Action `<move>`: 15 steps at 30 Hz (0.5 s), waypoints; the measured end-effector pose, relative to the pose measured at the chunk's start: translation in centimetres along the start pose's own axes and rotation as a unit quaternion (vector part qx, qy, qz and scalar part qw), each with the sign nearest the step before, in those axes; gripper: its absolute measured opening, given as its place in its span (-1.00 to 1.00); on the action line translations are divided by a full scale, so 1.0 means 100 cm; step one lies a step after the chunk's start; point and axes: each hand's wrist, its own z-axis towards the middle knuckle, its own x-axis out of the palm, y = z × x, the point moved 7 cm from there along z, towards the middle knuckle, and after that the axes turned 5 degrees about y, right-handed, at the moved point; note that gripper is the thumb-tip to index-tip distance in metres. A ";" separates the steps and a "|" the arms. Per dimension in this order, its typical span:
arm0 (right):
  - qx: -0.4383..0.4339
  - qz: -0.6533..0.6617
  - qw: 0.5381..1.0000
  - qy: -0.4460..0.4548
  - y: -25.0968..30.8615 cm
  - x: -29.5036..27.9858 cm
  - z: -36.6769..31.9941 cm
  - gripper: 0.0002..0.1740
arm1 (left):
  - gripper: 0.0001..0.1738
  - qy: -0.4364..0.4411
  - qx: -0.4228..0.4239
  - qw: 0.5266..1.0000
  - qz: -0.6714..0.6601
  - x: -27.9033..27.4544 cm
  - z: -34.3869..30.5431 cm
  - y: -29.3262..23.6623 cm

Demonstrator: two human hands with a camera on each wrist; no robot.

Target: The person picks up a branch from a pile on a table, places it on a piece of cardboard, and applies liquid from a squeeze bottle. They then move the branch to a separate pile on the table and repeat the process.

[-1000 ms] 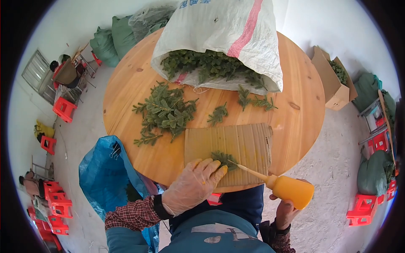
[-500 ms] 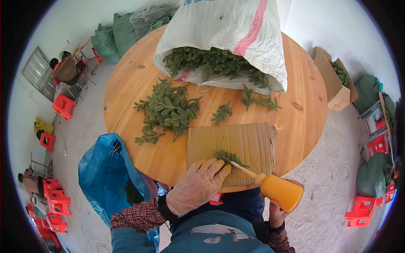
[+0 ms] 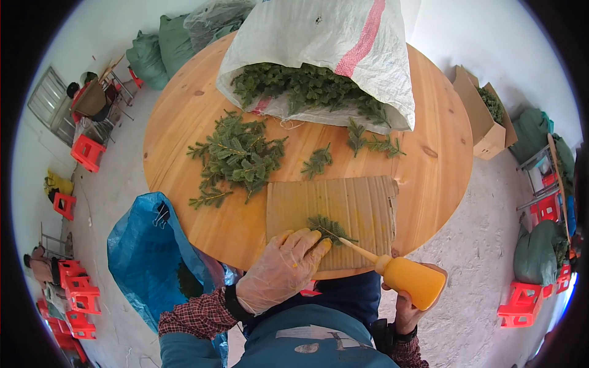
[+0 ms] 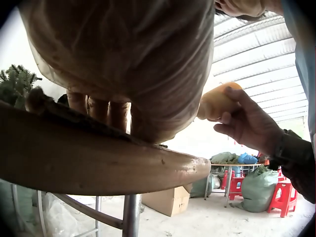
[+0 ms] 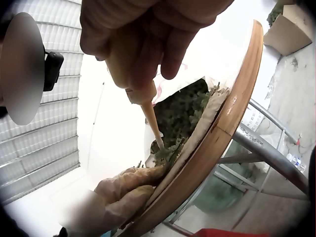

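Note:
In a clear plastic glove with yellow stains, my left hand (image 3: 277, 270) pinches a small green fir sprig (image 3: 325, 226) at its near left end. The sprig lies over a corrugated cardboard sheet (image 3: 368, 205) at the table's near edge. My bare right hand (image 3: 410, 313) grips a yellow-orange squeeze bottle (image 3: 416, 283), tilted so that its long tapered nozzle (image 3: 362, 252) points left and its tip meets the sprig's right part. From the right wrist view, the nozzle (image 5: 152, 123) slants down onto the needles close to the gloved fingers (image 5: 131, 181).
A pile of fir sprigs (image 3: 239, 153) and a few loose ones lie on the round wooden table (image 3: 178, 129). At the back, a white woven sack (image 3: 294, 37) opens toward me, full of greenery. A blue bag (image 3: 141, 245) hangs at the near left edge. Red stools (image 3: 89, 153) stand around.
The nozzle tip first went left to the sprig's base near the gloved fingers, then drew back right along it. My left hand has stayed on the sprig.

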 end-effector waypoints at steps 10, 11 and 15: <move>0.032 -0.041 0.999 -0.002 -0.004 -0.020 -0.005 -0.06 | -0.52 0.009 -0.005 0.999 -0.032 -0.006 0.002 -0.001; 0.021 -0.067 0.998 -0.003 -0.005 -0.024 -0.006 -0.06 | -0.52 0.009 -0.004 0.999 -0.033 -0.005 0.003 -0.001; 0.019 -0.085 0.996 -0.014 -0.006 -0.029 -0.006 -0.05 | -0.48 -0.005 -0.017 0.999 -0.033 -0.003 0.002 0.000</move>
